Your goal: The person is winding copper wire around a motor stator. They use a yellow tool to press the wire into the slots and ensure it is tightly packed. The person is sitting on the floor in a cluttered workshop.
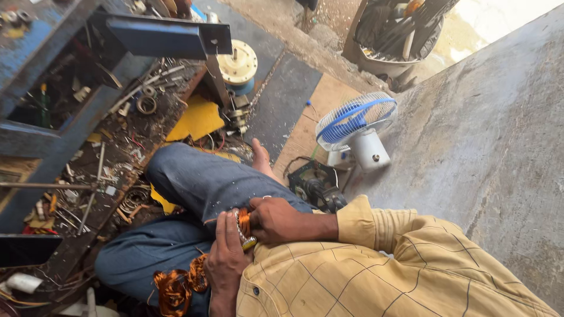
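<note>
1. Both your hands are together in your lap, clamped on a small motor stator (245,228) with copper winding. The left hand (226,255) cups it from below; the right hand (276,220) grips it from above, fingers curled over the top.
2. The stator sits between the two palms, resting against your jeans-clad thigh (205,182) and just in front of the yellow shirt (352,276).
3. Step in hand, as I read it: working the copper coil on the stator, either stripping or seating it. Fine detail is hidden by your fingers, so I can't tell which.
4. A loose bundle of copper wire (176,287) lies on your lap just beside the left wrist. Mind it doesn't snag.
5. The next move likely calls for a firm left-hand hold while the right fingers pull or tuck the wire. Small motions only.
6. Room: tight on your left. A scrap-strewn floor (117,152) and a blue steel frame (164,38) with a hard edge stand near the knee.
7. To your right a concrete wall (499,147) stands close. Ahead, a small table fan (355,126) and a dark motor part (317,185) sit near your bare foot (261,158).
8. The freest space is straight up from the lap.
</note>
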